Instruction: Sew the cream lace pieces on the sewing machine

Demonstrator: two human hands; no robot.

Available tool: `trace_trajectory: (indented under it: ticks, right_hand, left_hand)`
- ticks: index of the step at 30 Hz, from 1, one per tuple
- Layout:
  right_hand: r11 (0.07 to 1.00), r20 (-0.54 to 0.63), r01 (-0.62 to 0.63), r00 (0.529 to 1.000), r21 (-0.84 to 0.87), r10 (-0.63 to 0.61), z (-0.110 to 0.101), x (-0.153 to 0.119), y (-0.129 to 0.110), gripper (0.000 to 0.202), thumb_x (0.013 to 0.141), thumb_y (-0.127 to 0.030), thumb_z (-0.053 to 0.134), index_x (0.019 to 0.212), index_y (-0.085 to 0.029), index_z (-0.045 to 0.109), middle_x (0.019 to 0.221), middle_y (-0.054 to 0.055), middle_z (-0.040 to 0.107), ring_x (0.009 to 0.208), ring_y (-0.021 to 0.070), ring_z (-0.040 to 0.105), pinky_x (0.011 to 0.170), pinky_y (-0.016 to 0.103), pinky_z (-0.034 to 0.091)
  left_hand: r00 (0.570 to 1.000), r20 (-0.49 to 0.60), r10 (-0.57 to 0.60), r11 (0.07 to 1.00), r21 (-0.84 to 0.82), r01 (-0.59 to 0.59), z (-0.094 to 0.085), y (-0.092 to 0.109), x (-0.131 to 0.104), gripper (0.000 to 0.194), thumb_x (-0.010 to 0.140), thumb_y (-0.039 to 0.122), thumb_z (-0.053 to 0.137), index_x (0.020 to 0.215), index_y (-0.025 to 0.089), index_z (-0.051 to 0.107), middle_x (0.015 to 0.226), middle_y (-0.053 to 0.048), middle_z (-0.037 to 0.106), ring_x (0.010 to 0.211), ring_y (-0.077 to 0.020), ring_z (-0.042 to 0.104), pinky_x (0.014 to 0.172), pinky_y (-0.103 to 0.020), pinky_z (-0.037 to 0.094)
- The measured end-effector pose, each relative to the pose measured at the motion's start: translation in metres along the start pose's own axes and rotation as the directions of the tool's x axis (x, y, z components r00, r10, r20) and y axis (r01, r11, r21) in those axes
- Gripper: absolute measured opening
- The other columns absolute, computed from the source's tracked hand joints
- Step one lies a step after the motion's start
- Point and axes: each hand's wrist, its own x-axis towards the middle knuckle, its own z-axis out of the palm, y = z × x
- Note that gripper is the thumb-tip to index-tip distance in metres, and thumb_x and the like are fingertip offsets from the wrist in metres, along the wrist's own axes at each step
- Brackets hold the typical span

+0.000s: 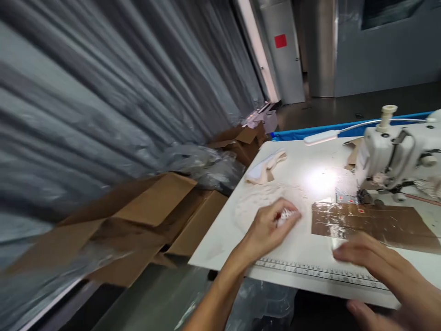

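My left hand is over the white table, its fingers curled round a small bunched white textured piece. Near the front edge, right of it, my right hand is blurred, with the thumb apart from the fingers and nothing seen between them. A sewing machine stands at the right, its needle area beside a brown taped sheet. At the table's far left lies a cream and white cloth.
A printed ruler strip runs along the front edge. A lamp reaches over the table. Open cardboard boxes and clear plastic are at the left, below a grey curtain. Doors stand behind.
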Motion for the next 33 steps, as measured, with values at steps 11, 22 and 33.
trace_trajectory:
  ticks: [11, 22, 33]
  right_hand:
    - [0.631, 0.483, -0.619, 0.777, 0.467, 0.404, -0.029, -0.025, 0.049, 0.041, 0.090, -0.054, 0.054, 0.095, -0.015, 0.067, 0.077, 0.003, 0.064, 0.067, 0.0130, 0.056, 0.059, 0.025, 0.046]
    - [0.606, 0.001, -0.780, 0.614, -0.157, 0.790, -0.045, 0.011, 0.100, 0.021, 0.087, -0.036, 0.055, 0.089, -0.022, 0.070, 0.067, 0.002, 0.064, 0.060, 0.0173, 0.054, 0.056, 0.029, 0.034]
    - [0.556, 0.032, -0.831, 0.556, 0.002, 0.830, -0.049, 0.013, 0.095, 0.011, 0.080, -0.032, 0.064, 0.080, -0.021, 0.065, 0.060, -0.002, 0.057, 0.055, 0.0138, 0.050, 0.052, 0.028, 0.035]
  left_hand:
    - [0.898, 0.405, 0.171, 0.967, -0.245, -0.073, 0.046, 0.050, 0.033, 0.025, 0.096, 0.033, 0.051, 0.112, 0.021, 0.066, 0.103, -0.005, 0.074, 0.088, -0.0163, 0.069, 0.076, -0.027, 0.056]
    - [0.822, 0.192, 0.536, 0.734, 0.377, -0.566, 0.103, -0.012, 0.067, 0.021, 0.098, 0.017, 0.045, 0.110, 0.013, 0.062, 0.109, -0.015, 0.070, 0.082, -0.0209, 0.068, 0.063, -0.033, 0.054]
    - [0.728, 0.314, 0.610, 0.760, 0.030, -0.649, 0.095, -0.009, 0.055, 0.031, 0.098, 0.040, 0.054, 0.114, 0.015, 0.064, 0.117, -0.014, 0.069, 0.102, -0.0254, 0.067, 0.084, -0.047, 0.057]
